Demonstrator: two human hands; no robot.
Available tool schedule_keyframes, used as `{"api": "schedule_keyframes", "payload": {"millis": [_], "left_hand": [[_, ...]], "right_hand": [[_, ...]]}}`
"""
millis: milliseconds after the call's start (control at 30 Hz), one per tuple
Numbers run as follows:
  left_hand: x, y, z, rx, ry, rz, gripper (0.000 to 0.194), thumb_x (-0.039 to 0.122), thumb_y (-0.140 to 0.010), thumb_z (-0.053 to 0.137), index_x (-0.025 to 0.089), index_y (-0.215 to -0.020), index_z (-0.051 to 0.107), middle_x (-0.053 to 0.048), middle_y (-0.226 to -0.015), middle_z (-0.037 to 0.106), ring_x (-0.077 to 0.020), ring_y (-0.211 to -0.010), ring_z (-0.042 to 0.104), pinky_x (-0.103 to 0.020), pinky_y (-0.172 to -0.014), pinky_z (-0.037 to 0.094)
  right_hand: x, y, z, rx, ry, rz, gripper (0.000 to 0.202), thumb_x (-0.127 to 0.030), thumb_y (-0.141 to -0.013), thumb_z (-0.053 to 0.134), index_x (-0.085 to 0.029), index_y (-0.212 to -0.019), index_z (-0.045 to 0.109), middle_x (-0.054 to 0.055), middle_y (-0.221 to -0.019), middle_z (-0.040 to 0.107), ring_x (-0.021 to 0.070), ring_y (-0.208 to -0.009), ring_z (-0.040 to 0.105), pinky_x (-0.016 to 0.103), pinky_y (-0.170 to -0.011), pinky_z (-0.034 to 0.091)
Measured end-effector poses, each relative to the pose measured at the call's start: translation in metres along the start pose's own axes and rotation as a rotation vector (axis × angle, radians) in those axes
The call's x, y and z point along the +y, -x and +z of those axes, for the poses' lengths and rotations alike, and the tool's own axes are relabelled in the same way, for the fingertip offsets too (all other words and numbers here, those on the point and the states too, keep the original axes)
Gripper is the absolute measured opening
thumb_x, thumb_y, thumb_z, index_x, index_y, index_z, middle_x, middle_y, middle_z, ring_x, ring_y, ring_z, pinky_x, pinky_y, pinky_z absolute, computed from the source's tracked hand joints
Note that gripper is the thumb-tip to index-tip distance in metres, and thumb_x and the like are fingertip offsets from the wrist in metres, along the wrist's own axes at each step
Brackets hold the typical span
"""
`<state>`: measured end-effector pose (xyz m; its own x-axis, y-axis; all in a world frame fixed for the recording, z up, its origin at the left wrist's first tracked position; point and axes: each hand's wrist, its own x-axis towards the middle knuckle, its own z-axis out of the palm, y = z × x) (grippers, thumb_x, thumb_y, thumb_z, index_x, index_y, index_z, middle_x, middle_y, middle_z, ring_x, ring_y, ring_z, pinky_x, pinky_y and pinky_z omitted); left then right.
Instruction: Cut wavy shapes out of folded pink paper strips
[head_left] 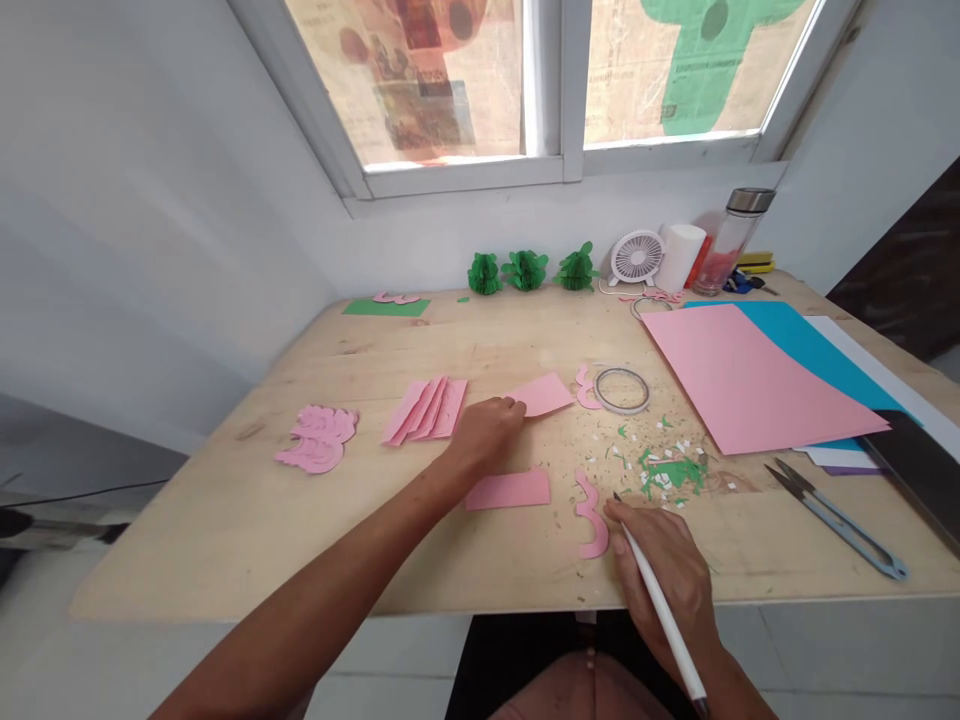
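Observation:
My left hand (486, 432) is closed with its fingertips on the edge of a small pink paper piece (547, 394), whose far side tilts right. Below that wrist lies a pink paper rectangle (510, 490), partly covered by my forearm. In my right hand (671, 560) is a white pen (664, 612), its dark tip pointing up and away from me. A wavy pink cutout (594, 532) lies just left of the pen tip, and a similar wavy strip (585, 388) farther back. Pink folded papers (426, 410) and stacked scalloped pink cutouts (321, 440) rest to the left.
A tape roll (622, 390) and green and white paper scraps (675, 474) lie right of centre. Grey-blue snips (840, 522) and pink sheets (750, 380) are at the right. Along the wall stand green paper shapes (524, 270), a small fan (637, 258) and a bottle (731, 245).

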<state>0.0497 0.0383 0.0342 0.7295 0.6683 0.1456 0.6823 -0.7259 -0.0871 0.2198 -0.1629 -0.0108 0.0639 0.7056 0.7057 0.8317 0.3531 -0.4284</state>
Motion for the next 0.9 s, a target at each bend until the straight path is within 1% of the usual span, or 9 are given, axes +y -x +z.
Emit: {"api": "schedule_keyframes", "payload": {"millis": [167, 233, 267, 333, 400, 500, 567, 733, 900], "left_hand": [[0.004, 0.054, -0.021, 0.116, 0.142, -0.03, 0.024, 0.012, -0.092, 0.04, 0.016, -0.085, 0.063, -0.004, -0.08, 0.069, -0.0151, -0.071, 0.064, -0.024, -0.059, 0.046], [0.014, 0.08, -0.027, 0.145, 0.213, 0.013, 0.023, 0.013, -0.093, 0.041, 0.017, -0.086, 0.063, -0.003, -0.081, 0.07, -0.0138, -0.074, 0.065, -0.025, -0.066, 0.049], [0.02, 0.093, -0.03, 0.215, 0.304, 0.065, 0.022, 0.013, -0.093, 0.042, 0.018, -0.086, 0.063, -0.003, -0.081, 0.07, -0.0141, -0.074, 0.065, -0.025, -0.066, 0.05], [0.032, 0.114, -0.033, 0.305, 0.426, 0.118, 0.017, 0.013, -0.093, 0.046, 0.018, -0.09, 0.062, -0.003, -0.085, 0.071, -0.0151, -0.078, 0.066, -0.027, -0.07, 0.053], [0.041, 0.13, -0.034, 0.31, 0.502, 0.13, 0.015, 0.012, -0.092, 0.048, 0.018, -0.092, 0.062, -0.003, -0.088, 0.072, -0.0151, -0.078, 0.066, -0.028, -0.07, 0.053], [0.048, 0.144, -0.033, 0.289, 0.579, 0.096, 0.014, 0.011, -0.091, 0.05, 0.018, -0.094, 0.061, -0.003, -0.091, 0.072, -0.0149, -0.08, 0.066, -0.029, -0.072, 0.053], [0.05, 0.15, -0.032, 0.265, 0.621, 0.058, 0.014, 0.01, -0.09, 0.051, 0.019, -0.094, 0.062, -0.003, -0.091, 0.072, -0.015, -0.08, 0.066, -0.029, -0.073, 0.053], [0.055, 0.157, -0.029, 0.228, 0.739, -0.018, 0.017, 0.009, -0.09, 0.049, 0.019, -0.093, 0.062, -0.003, -0.085, 0.07, -0.0155, -0.08, 0.064, -0.029, -0.073, 0.053], [0.06, 0.16, -0.023, 0.255, 0.787, -0.113, 0.019, 0.016, -0.085, 0.059, 0.018, -0.103, 0.063, -0.007, -0.092, 0.069, -0.0197, -0.089, 0.063, -0.035, -0.078, 0.054]], "right_hand": [[0.001, 0.001, -0.003, 0.011, -0.051, 0.082, 0.033, -0.011, -0.089, 0.051, -0.016, -0.12, 0.058, 0.011, -0.101, 0.072, 0.0243, -0.094, 0.068, 0.042, -0.083, 0.052], [0.001, -0.001, -0.006, 0.004, -0.067, 0.121, 0.033, -0.012, -0.09, 0.05, -0.017, -0.122, 0.057, 0.012, -0.105, 0.071, 0.025, -0.1, 0.066, 0.043, -0.085, 0.051], [0.0, -0.002, -0.008, -0.013, -0.065, 0.126, 0.033, -0.013, -0.091, 0.049, -0.017, -0.123, 0.056, 0.012, -0.107, 0.07, 0.0252, -0.102, 0.065, 0.044, -0.087, 0.05], [-0.003, -0.004, -0.011, -0.079, -0.068, 0.087, 0.034, -0.013, -0.092, 0.048, -0.018, -0.125, 0.055, 0.012, -0.11, 0.069, 0.0256, -0.105, 0.063, 0.046, -0.09, 0.048], [-0.007, -0.008, -0.015, -0.176, -0.117, 0.005, 0.037, -0.015, -0.091, 0.051, -0.017, -0.128, 0.053, 0.012, -0.112, 0.069, 0.0262, -0.107, 0.06, 0.046, -0.091, 0.047], [-0.012, -0.011, -0.017, -0.32, -0.201, -0.117, 0.044, -0.02, -0.086, 0.061, -0.015, -0.129, 0.052, 0.013, -0.111, 0.069, 0.0277, -0.108, 0.06, 0.046, -0.091, 0.047], [-0.014, -0.012, -0.015, -0.362, -0.227, -0.146, 0.041, -0.018, -0.085, 0.063, -0.015, -0.125, 0.054, 0.012, -0.104, 0.07, 0.0261, -0.101, 0.063, 0.046, -0.089, 0.048], [-0.013, -0.006, -0.004, -0.331, -0.233, -0.066, 0.028, -0.006, -0.086, 0.057, -0.019, -0.111, 0.06, 0.005, -0.08, 0.069, 0.0177, -0.071, 0.065, 0.037, -0.072, 0.052], [-0.014, -0.004, 0.002, -0.275, -0.193, -0.039, 0.024, -0.008, -0.086, 0.058, -0.019, -0.107, 0.062, 0.004, -0.077, 0.07, 0.0174, -0.068, 0.066, 0.036, -0.071, 0.053]]}}
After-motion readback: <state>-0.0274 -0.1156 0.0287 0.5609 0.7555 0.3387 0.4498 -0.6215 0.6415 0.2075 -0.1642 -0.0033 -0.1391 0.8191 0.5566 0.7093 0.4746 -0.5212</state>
